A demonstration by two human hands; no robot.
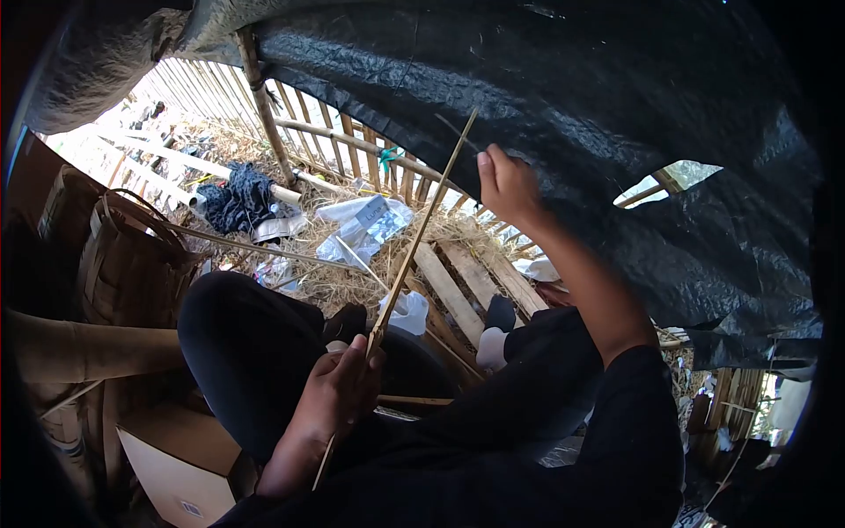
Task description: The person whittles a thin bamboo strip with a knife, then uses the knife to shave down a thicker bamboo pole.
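My left hand [341, 392] is closed around a long thin bamboo strip [421, 229] that runs from my lap up to the right, its tip near the black tarp. My right hand [506, 185] is raised high, fingers pinched on a very thin dark sliver [458, 132] peeling away from the strip's upper end. Both hands work above my crossed legs in black trousers [255, 352].
A black plastic tarp [572, 114] hangs overhead. A bamboo fence [343, 141] stands behind, with straw, plastic bags [365, 224] and a dark cloth [242, 198] on the ground. Woven baskets [123, 264] sit left, a cardboard box [180, 471] lower left, a wooden pallet [458, 286] ahead.
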